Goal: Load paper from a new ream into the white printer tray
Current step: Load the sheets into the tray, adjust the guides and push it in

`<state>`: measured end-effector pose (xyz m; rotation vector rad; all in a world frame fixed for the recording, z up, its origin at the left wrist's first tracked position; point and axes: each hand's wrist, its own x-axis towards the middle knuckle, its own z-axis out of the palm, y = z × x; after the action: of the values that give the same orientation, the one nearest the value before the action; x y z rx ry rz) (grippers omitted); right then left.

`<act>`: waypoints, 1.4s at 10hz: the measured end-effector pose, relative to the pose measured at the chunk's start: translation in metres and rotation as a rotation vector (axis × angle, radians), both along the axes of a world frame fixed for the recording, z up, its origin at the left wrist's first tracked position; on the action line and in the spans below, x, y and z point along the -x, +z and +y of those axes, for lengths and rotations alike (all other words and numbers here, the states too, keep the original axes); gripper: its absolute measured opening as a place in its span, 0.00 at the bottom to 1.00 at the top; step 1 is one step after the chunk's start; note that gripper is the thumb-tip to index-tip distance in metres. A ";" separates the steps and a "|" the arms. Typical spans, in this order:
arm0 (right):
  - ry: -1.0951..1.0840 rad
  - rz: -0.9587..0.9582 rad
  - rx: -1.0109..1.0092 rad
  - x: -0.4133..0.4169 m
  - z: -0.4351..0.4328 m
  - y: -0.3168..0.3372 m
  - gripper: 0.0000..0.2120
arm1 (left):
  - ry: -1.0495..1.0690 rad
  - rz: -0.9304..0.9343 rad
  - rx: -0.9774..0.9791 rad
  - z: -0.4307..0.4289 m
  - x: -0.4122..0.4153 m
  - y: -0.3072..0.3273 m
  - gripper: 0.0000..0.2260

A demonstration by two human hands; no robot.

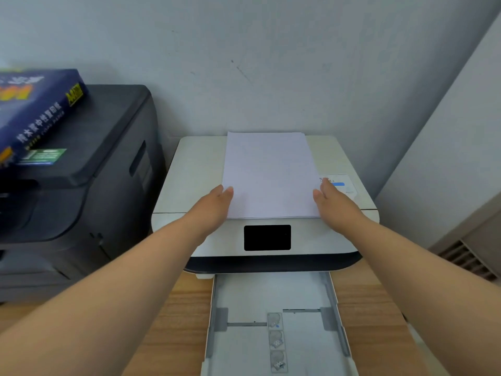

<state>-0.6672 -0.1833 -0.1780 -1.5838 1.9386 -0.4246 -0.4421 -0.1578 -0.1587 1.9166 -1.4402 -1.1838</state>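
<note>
A stack of white paper [268, 175] lies flat on top of the white printer [195, 169]. My left hand [217, 203] rests against the stack's left front edge, fingers flat and together. Against the stack's right front edge lies my right hand [334, 202], fingers also extended. Neither hand visibly grips the sheets. The white printer tray [332, 302] is pulled out below the printer's front, toward me, with no paper in it and its guides showing. A dark blue ream wrapper [35, 112] lies on the black printer at the left.
A large black printer [89, 185] stands to the left of the white one. Both sit on a wooden tabletop [176, 321]. A grey wall is behind, and a vented unit [471, 256] stands at the right.
</note>
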 end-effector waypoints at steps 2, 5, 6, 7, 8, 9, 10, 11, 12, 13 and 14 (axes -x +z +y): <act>-0.011 -0.118 0.014 0.001 0.018 0.005 0.23 | 0.194 0.179 0.073 0.008 0.007 -0.002 0.19; -0.355 -0.484 0.013 0.026 0.031 0.006 0.14 | 0.416 0.406 -0.026 0.022 -0.006 -0.010 0.07; -0.430 -0.653 -0.093 0.016 0.030 0.008 0.13 | 0.451 0.533 -0.065 0.022 -0.004 -0.010 0.06; -0.379 -0.592 -0.076 -0.001 0.031 0.007 0.18 | 0.433 0.464 -0.085 0.019 0.000 -0.008 0.10; -0.332 -0.560 -0.022 -0.011 0.030 0.007 0.19 | 0.366 0.335 -0.074 0.018 0.003 -0.009 0.11; -0.315 -0.526 0.011 -0.011 0.030 0.009 0.15 | 0.298 0.233 -0.032 0.015 0.003 -0.012 0.13; -0.283 -0.468 -0.004 -0.012 0.031 0.007 0.13 | 0.299 0.179 0.019 0.014 0.004 -0.014 0.14; -0.293 -0.404 0.009 -0.011 0.029 0.002 0.12 | 0.347 0.184 0.047 0.011 0.005 -0.016 0.13; -0.326 -0.542 -0.081 -0.005 0.026 0.004 0.08 | 0.442 0.394 -0.033 0.010 0.000 -0.016 0.09; -0.298 -0.685 -0.228 0.006 0.029 0.010 0.11 | 0.449 0.607 -0.144 0.011 -0.012 -0.014 0.12; -0.280 -0.737 -0.287 0.016 0.028 0.010 0.10 | 0.406 0.605 -0.190 0.010 -0.016 -0.016 0.14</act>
<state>-0.6833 -0.1556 -0.1677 -0.8052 1.5415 -0.6924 -0.4266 -0.1479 -0.1748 1.6424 -0.6108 -1.5477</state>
